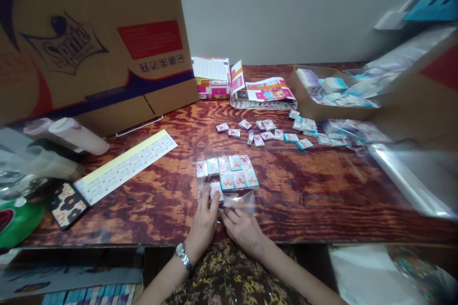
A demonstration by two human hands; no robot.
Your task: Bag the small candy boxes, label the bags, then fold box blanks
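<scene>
Before me on the table lies a clear plastic bag (pixel 247 200). Several small printed boxes (pixel 224 164) sit in two rows within its outline. My left hand (pixel 203 214), with a watch on the wrist, grips one small box (pixel 216 192) below the left part of the lower row. Close beside it, my right hand (pixel 245 231) pinches the near edge of the bag with its fingertips. Whether that left-hand box is fully inside the bag is hard to make out.
Loose small boxes (pixel 266 136) lie scattered behind the bag. At the back right stands an open carton (pixel 315 107) of more boxes. A label sheet (pixel 130 167) and phone-like patterned object (pixel 67 205) lie left. A large cardboard box (pixel 96 86) rises behind them. Plastic film (pixel 411 181) lies right.
</scene>
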